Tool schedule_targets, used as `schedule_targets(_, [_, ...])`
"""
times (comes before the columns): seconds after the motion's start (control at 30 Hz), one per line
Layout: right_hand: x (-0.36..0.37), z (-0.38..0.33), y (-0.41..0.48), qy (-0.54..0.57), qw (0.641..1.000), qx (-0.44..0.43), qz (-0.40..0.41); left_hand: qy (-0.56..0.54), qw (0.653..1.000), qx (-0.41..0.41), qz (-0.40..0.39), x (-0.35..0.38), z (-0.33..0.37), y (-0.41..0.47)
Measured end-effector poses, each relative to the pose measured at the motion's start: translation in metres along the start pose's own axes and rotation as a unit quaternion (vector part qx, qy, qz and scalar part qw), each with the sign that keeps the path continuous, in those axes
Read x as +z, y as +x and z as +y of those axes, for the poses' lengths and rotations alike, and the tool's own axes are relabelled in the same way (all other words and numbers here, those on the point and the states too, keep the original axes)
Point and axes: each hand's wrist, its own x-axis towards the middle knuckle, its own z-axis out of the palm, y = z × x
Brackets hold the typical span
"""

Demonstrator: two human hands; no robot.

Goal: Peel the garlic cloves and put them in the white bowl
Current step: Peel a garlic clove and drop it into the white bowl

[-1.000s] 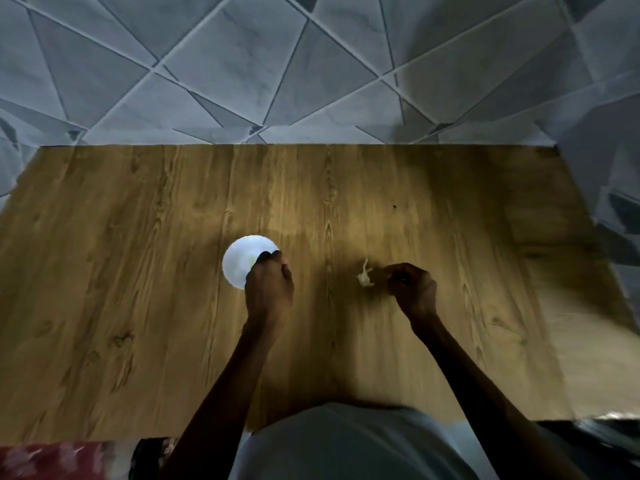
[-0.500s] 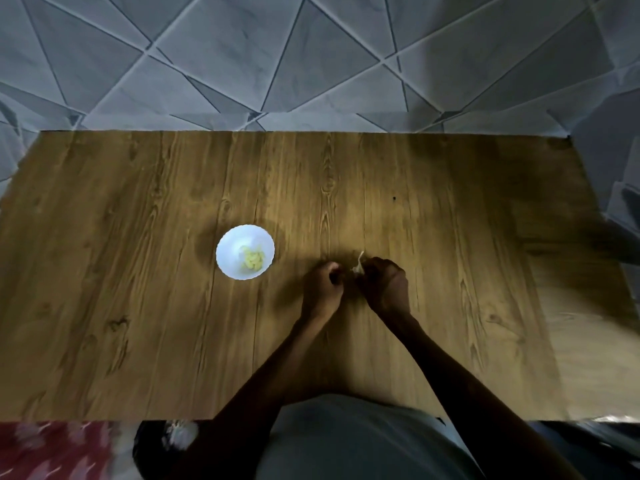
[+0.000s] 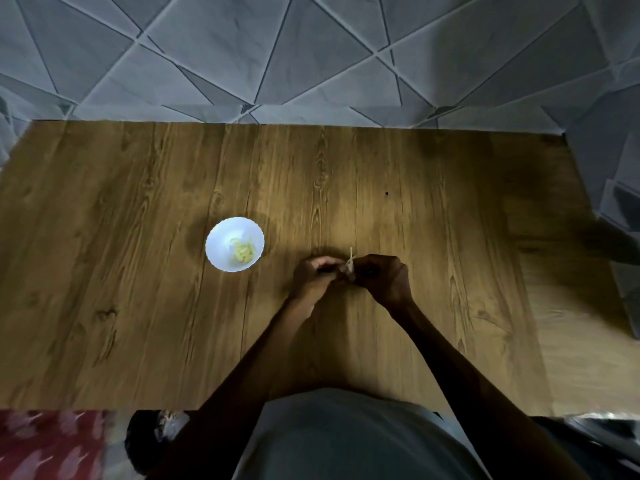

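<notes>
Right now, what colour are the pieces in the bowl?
Pale yellow: the garlic pieces in the white bowl, best seen in the head view.

The left hand (image 3: 313, 281) and right hand (image 3: 385, 278) hide most of the garlic clove (image 3: 350, 264); peeled cloves (image 3: 242, 252) in the bowl (image 3: 219, 237) blur beyond counting.

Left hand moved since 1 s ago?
Yes. The left hand was over the white bowl; now it is right of it, clear of the rim, meeting the right hand at the garlic.

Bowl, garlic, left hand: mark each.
bowl (image 3: 217, 244), head view, bare inner wall on its left side.
garlic (image 3: 350, 262), head view, papery tip sticking up.
left hand (image 3: 311, 279), head view, middle of the hand.
</notes>
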Motion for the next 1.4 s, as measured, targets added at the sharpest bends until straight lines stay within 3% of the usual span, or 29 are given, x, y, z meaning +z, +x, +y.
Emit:
schedule_targets(0.13, [-0.005,0.0,0.003,0.014,0.999,0.033,-0.018,-0.059,0.998,-0.015,-0.011,0.0,0.003,0.003])
schedule_targets(0.23, [-0.009,0.001,0.001,0.144,0.984,0.102,-0.037,-0.054,0.998,-0.016,0.003,0.003,0.005,0.006])
schedule_targets(0.3, [-0.012,0.003,-0.001,0.223,0.967,0.111,-0.045,0.005,0.999,0.01,0.037,0.004,0.007,0.007])
schedule_targets(0.4, [-0.015,0.002,-0.001,0.269,0.949,0.156,-0.048,0.189,0.974,0.09,0.081,0.002,0.008,0.005])
schedule_targets(0.53, [-0.015,-0.001,-0.003,0.267,0.946,0.173,-0.061,0.291,0.942,0.131,0.101,-0.003,0.008,0.002])
schedule_targets(0.63, [-0.016,-0.002,-0.008,0.29,0.94,0.145,-0.104,0.205,0.963,0.154,0.078,-0.003,0.013,-0.005])
schedule_targets(0.73, [-0.016,-0.004,-0.01,0.28,0.945,0.122,-0.114,0.095,0.991,0.091,0.036,-0.002,0.012,-0.011])
schedule_targets(0.83, [-0.014,-0.01,-0.014,0.271,0.95,0.116,-0.098,0.063,0.994,0.074,0.041,-0.002,0.008,-0.014])
schedule_targets(1.03, [-0.007,-0.02,-0.014,0.218,0.966,0.131,-0.034,0.16,0.975,0.146,0.042,-0.001,0.016,-0.025])
schedule_targets(1.4, [0.0,-0.027,-0.014,0.164,0.98,0.109,-0.008,0.206,0.96,0.184,0.048,-0.002,0.014,-0.026])
